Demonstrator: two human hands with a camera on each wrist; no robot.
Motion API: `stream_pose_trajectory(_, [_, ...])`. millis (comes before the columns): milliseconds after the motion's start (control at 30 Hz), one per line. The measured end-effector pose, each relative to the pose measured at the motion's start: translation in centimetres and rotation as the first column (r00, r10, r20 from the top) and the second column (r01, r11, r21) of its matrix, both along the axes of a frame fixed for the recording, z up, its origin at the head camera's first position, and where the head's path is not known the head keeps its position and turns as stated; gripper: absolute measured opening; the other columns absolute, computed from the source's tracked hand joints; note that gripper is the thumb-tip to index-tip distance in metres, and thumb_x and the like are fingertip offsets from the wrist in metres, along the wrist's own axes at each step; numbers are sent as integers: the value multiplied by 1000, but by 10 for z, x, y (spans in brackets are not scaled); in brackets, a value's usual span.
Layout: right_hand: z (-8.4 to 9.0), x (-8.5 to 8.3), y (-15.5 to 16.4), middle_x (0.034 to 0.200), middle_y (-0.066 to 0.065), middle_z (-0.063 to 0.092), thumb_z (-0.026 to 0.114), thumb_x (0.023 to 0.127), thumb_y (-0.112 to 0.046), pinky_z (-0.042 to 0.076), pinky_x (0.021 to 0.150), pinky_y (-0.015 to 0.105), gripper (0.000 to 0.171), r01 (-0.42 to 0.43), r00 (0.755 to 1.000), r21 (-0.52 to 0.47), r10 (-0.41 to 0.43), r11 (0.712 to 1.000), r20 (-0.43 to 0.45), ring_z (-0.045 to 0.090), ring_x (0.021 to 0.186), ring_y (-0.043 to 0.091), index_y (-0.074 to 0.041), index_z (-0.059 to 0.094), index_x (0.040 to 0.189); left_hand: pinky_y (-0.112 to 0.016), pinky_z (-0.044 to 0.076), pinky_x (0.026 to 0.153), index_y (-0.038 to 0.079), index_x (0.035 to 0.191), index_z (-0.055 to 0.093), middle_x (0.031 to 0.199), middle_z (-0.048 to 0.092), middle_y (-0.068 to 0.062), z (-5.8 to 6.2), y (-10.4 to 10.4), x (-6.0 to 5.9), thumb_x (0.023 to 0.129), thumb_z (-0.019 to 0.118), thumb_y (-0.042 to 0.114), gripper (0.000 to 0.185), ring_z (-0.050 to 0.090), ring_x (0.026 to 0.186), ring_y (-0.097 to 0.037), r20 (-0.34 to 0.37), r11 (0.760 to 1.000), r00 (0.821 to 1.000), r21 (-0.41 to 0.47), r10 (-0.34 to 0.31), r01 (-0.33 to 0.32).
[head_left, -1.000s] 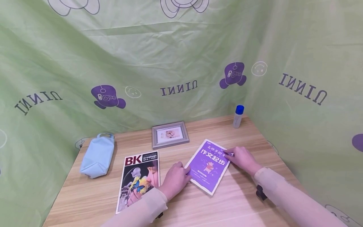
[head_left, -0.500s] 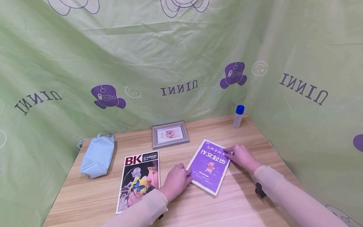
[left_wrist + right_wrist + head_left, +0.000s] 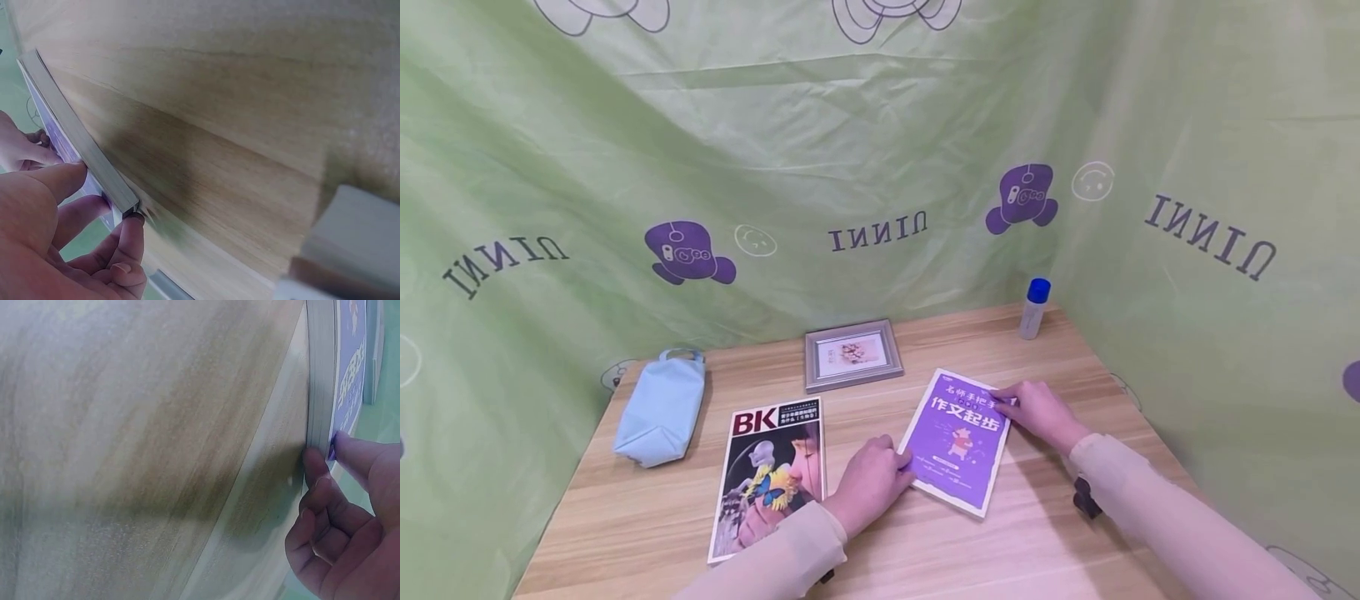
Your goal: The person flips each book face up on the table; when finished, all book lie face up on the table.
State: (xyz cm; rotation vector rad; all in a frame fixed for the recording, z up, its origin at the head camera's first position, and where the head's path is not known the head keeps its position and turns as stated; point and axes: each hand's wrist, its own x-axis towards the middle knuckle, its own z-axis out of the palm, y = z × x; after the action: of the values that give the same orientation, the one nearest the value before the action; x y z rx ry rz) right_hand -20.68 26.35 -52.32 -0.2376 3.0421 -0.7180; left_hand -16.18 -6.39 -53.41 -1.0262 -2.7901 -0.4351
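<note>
A purple-covered book with white Chinese lettering and a cartoon pig lies tilted on the wooden table, between both hands. My left hand holds its left edge; in the left wrist view the thumb lies at the cover's edge and a fingertip reaches the corner below. At the upper right corner, my right hand pinches the book, thumb on the cover and a finger against the page edges. Left of my left hand lies a magazine marked BK, partly covered by the left sleeve.
A grey picture frame lies near the table's back edge. At the back right stands a bottle with a blue cap. A light blue pouch sits at the left. Green printed cloth hangs behind and at both sides.
The purple book has turned a little, its lower end swinging right. My left hand has shifted slightly right with it, while the right hand stays at the corner.
</note>
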Motion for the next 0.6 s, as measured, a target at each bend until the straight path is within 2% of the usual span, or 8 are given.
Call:
stream_pose_trajectory(200, [1,0,-2,118,21,74,75,97,-18,57,90,53,32,4,1000,19,-5,1000,15,72,103,36,-5,74,126,-25,42,60,10,116,82,78,52,3,3,1,1,93,80,26,28,43,68,-11,35,1000,999,-9,5,-5])
stream_pose_trajectory(467, [3,-3,-3,114,18,75,74,98,-19,58,84,48,33,11,999,22,-11,1000,34,70,87,23,-7,74,128,-23,40,58,12,108,84,74,47,5,-1,4,4,92,81,26,21,40,65,-9,13,1000,1000,-4,-17,17])
stream_pose_trajectory(600, [3,-5,-3,120,21,73,73,98,-18,56,92,53,34,2,999,16,-2,1000,42,72,102,35,-6,73,130,-23,40,58,12,109,84,73,47,6,-1,5,6,92,81,25,21,39,65,-9,12,1000,1000,0,-26,26])
